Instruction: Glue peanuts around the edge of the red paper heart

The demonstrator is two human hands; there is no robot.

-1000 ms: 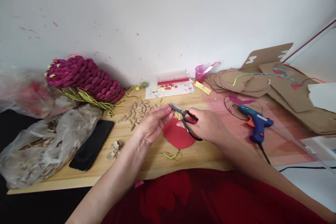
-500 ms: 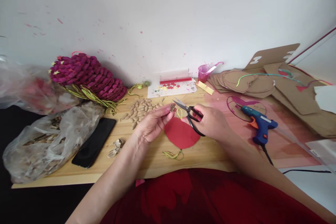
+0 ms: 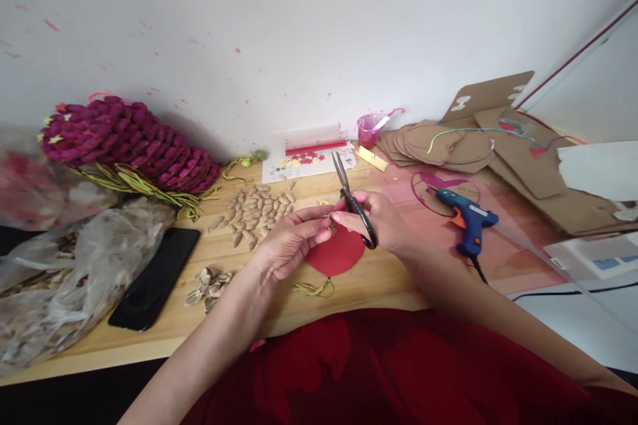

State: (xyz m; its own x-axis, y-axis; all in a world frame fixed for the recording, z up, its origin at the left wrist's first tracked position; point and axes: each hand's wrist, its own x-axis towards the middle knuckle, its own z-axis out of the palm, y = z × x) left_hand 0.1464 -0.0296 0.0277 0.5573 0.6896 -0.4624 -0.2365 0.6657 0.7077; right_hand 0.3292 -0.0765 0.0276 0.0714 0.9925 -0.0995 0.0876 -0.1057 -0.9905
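My left hand is closed, its fingertips pinching a small brown shell piece, mostly covered by the fingers. My right hand holds black-handled scissors, the blades pointing up and away, nearly closed. Its thumb and fingertips meet the left fingertips at the shell piece. Beneath both hands a red card shape lies on the table, with a yellow-green cord at its near end. Left of my hands, several pale shells are spread out. Broken shell bits lie by my left forearm.
A blue glue gun lies to the right, near cardboard cutouts. At left are a phone, a plastic bag of shells and a stack of purple shell-covered pieces. A pink cup stands behind.
The scissors have swung upright and their blades have moved away from the shell piece. My right fingertips have come to the left ones. The view has shifted rightward, showing more broken shell bits.
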